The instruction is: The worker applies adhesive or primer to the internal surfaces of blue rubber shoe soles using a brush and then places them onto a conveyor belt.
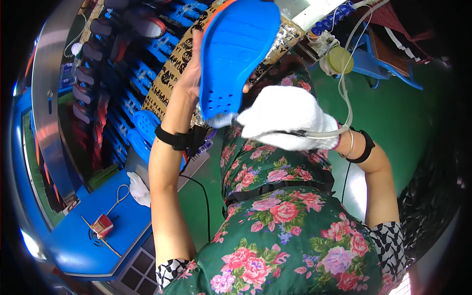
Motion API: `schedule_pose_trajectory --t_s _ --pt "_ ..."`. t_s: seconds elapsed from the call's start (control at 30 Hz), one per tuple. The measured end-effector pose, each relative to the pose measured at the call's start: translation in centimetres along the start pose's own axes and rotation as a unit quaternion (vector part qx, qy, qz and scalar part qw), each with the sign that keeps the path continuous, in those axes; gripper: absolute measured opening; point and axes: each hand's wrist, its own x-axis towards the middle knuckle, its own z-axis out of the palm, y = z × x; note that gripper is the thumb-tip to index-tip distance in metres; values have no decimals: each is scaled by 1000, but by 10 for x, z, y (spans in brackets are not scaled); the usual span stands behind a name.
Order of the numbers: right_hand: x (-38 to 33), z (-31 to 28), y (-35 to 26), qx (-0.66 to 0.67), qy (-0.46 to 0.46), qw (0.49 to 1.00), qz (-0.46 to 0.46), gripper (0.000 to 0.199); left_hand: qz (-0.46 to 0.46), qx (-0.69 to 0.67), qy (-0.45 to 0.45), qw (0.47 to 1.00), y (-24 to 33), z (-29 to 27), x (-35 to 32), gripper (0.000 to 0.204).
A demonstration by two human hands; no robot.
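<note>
A blue shoe insole (237, 54) with small holes at its heel is held up by my bare left hand (193, 73), whose fingers grip its left edge and partly hide behind it. My right hand (285, 117) wears a white knitted glove and is closed on a brush. Its pale bristles (220, 120) are blurred and reach to the lower heel edge of the insole; whether they touch it I cannot tell. A clear tube (339, 131) leads along the glove to the brush handle.
Behind the insole stands a taped, printed cardboard surface (169, 78). Blue insoles (146, 125) and a rack of shoe parts (91, 51) are to the left. On a blue table (73, 246) lie a white glove (139, 189) and a small red container (102, 226). A blue stool (393, 69) stands at right.
</note>
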Motion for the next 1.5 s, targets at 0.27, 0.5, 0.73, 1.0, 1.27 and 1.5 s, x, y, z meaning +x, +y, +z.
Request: schedule_pose_trajectory --t_s 0.27,0.5,0.73,1.0,1.27,1.5 --pt "11 -18 10 -59 -24 997 48 17 -13 244 180 953 6 20 12 109" --pt "2 -30 10 300 258 843 364 19 231 11 5 973 -3 -22 19 71" --pt "-7 -21 33 385 364 757 381 22 316 -263 126 903 -64 13 -34 73" --pt "14 -16 22 295 315 838 333 26 214 -294 30 931 -101 25 -34 93" --pt "56 -42 -4 -51 174 978 106 22 218 -288 -80 929 -112 57 0 90" --pt "69 -38 -4 -285 101 951 -67 25 247 -78 164 952 -125 43 0 83"
